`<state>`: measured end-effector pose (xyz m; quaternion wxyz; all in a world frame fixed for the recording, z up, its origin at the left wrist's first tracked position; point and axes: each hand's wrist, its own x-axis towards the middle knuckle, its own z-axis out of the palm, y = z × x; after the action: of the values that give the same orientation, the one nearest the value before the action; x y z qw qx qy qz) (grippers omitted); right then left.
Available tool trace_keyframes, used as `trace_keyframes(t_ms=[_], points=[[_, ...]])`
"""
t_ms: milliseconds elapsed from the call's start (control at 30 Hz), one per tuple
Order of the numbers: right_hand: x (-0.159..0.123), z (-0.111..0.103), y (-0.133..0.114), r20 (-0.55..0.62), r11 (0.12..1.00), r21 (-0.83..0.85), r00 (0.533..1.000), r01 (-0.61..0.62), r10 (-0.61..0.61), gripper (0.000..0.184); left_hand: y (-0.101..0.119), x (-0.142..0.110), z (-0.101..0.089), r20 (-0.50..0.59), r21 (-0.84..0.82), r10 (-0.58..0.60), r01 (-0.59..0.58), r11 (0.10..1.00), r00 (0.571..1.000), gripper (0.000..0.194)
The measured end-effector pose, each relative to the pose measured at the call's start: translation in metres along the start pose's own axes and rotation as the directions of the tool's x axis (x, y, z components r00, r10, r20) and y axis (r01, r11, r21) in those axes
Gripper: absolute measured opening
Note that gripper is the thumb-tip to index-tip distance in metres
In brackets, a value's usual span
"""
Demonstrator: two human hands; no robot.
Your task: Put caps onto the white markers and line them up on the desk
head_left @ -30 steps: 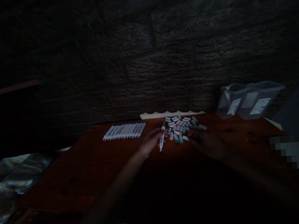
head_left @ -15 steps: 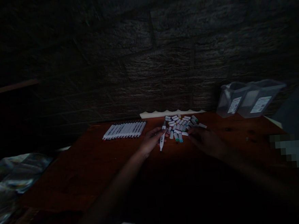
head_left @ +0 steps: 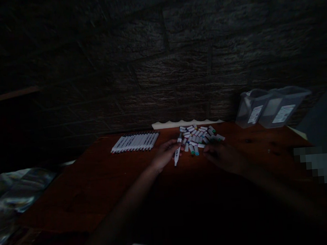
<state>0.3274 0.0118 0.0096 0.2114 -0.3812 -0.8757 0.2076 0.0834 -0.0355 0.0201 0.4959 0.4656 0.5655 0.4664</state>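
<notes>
My left hand (head_left: 165, 155) is closed around a white marker (head_left: 177, 154) with dark print on its barrel, tilted with its lower end toward me. A heap of short marker caps (head_left: 197, 137), white and grey with coloured ends, lies just beyond and to the right of that hand. At the heap's near right edge is my right hand (head_left: 223, 156), its fingers curled together beside a white cap (head_left: 201, 146). Shadow hides whether anything sits between those fingertips. To the left, several white markers (head_left: 137, 142) lie side by side in a row.
Two clear plastic bins (head_left: 277, 109) with labels stand at the back right of the wooden table (head_left: 100, 186). A white wavy-edged strip (head_left: 186, 124) runs along the dark brick wall (head_left: 160, 70). Shiny plastic wrapping (head_left: 22, 188) lies at the left.
My right hand has shifted slightly left and toward me at the heap's near edge. The left hand keeps the marker in about the same place. The view has moved a little.
</notes>
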Motion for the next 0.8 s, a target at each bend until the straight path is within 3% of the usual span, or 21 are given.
trace_keyframes(t_ms=[800], points=[[-0.0012,0.0008,-0.0006,0.044,1.0,-0.009,0.999,0.017,-0.017,0.018,0.0009,-0.0008,0.0018,0.015,0.058,0.0,-0.001,0.998,1.0,0.029]])
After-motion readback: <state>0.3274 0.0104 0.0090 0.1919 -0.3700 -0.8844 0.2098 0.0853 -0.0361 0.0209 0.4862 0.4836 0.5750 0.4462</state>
